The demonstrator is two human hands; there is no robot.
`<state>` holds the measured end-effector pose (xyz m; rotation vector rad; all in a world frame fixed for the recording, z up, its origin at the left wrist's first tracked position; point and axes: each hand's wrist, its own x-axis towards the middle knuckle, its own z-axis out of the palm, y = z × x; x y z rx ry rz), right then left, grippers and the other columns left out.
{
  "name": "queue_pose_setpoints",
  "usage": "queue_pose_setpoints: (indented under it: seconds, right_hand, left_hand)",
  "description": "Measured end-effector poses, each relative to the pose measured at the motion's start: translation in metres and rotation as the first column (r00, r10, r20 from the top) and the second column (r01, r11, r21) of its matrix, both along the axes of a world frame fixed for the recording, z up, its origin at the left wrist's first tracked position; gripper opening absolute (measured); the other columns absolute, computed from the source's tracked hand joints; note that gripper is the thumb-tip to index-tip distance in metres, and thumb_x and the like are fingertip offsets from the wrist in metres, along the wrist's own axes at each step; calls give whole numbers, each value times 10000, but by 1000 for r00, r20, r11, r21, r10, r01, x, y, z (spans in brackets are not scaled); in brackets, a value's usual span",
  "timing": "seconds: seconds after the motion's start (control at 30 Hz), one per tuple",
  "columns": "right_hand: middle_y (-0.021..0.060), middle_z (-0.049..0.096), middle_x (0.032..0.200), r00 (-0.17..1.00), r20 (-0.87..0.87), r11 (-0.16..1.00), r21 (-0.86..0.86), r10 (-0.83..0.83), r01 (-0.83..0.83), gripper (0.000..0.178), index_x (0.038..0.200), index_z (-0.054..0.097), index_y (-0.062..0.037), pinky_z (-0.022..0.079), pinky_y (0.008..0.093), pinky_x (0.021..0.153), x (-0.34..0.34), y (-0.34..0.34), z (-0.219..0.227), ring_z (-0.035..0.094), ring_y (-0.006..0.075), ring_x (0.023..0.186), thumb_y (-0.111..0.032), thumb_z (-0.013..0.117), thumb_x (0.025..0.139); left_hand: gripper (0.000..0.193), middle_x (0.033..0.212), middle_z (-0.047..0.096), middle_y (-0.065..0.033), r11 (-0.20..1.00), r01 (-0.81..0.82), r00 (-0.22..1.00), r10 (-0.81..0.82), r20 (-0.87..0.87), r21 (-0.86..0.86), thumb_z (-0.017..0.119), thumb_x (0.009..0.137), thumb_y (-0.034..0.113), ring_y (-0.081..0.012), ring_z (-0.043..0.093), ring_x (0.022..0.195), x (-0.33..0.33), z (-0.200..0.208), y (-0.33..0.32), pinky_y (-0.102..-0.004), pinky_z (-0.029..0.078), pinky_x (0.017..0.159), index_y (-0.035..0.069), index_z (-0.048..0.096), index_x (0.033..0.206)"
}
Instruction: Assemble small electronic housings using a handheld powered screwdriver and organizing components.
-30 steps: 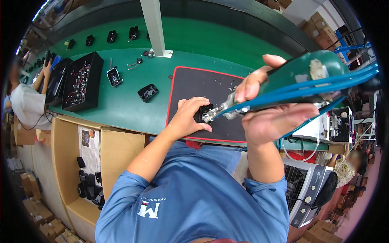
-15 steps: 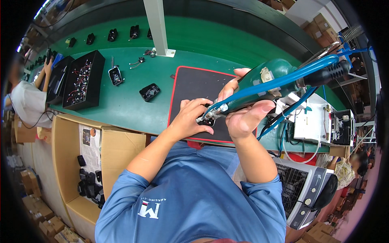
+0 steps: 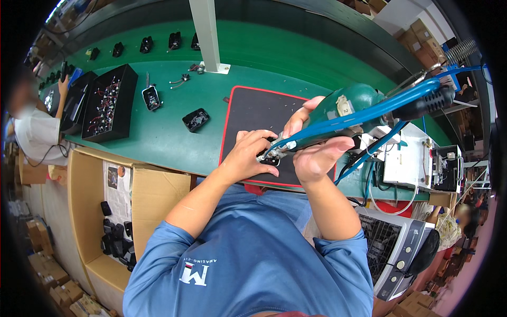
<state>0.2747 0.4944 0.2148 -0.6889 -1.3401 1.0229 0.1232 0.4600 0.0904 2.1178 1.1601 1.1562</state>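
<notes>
My right hand (image 3: 316, 159) is wrapped round a green power screwdriver (image 3: 351, 100), which slants down to the left with a blue air hose running along it. Its metal tip meets a small black plastic housing (image 3: 273, 160) on the mat. My left hand (image 3: 246, 157) grips that housing from the left, fingers over the far side and thumb on the near side. Between my hands and the tool, most of the housing is hidden. Under it lies a dark work mat (image 3: 245, 108) with a red border.
Left of the mat are an open black housing (image 3: 196, 120), another housing (image 3: 150, 98) and a black bin (image 3: 129, 103) of wired parts. More housings line the green belt (image 3: 264, 47) behind a white post (image 3: 205, 31). A cardboard box (image 3: 161, 193) stands left of me; a co-worker (image 3: 39, 129) sits far left.
The rear of the screwdriver has dipped slightly, and its hose has shifted with it. My hands stay almost in place. At far left the co-worker has moved a little.
</notes>
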Motion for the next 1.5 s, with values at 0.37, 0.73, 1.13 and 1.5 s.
queue_pose_setpoints:
  seconds: [0.37, 0.73, 1.13, 1.5]
  right_hand:
    - [79, 603, 763, 920, -315, 968, 164, 234, -191, 1054, 1386, 452, 64, 532, 298, 573, 33, 15, 83, 609, 184, 634, -877, 410, 914]
    - [91, 594, 978, 990, -124, 997, 20, -71, 74, 848, 1445, 446, 4, 546, 314, 694, 70, -3, 46, 618, 182, 770, -722, 481, 1008]
    - [164, 710, 1010, 796, 547, 810, 572, -258, -131, 233, 1134, 705, -4, 577, 408, 804, -30, 5, 14, 717, 337, 921, -51, 730, 906]
    - [167, 695, 1187, 293, 897, 872, 408, -329, -270, 353, 1212, 647, -29, 612, 464, 833, -194, 153, -123, 738, 391, 955, -224, 735, 931]
  left_hand:
    - [1062, 1347, 602, -93, 997, 0, 996, -7, -88, -78, 960, 606, 432, -291, 556, 1297, -1, 14, 14, -430, 367, 1021, 126, 494, 1510]
    - [861, 1591, 396, -174, 908, -392, 890, 333, -311, -149, 880, 776, 80, -404, 464, 1428, -57, -2, 277, -463, 438, 1164, 41, 446, 1518]
    - [478, 1294, 592, -103, 570, -773, 470, 810, -350, 280, 802, 860, 346, -320, 527, 1213, -61, 34, 4, -492, 378, 986, 121, 688, 1266]
    - [441, 1311, 548, -95, 593, -800, 545, 784, -298, 95, 892, 730, 389, -329, 486, 1211, -71, 5, -24, -485, 367, 965, 181, 774, 1101]
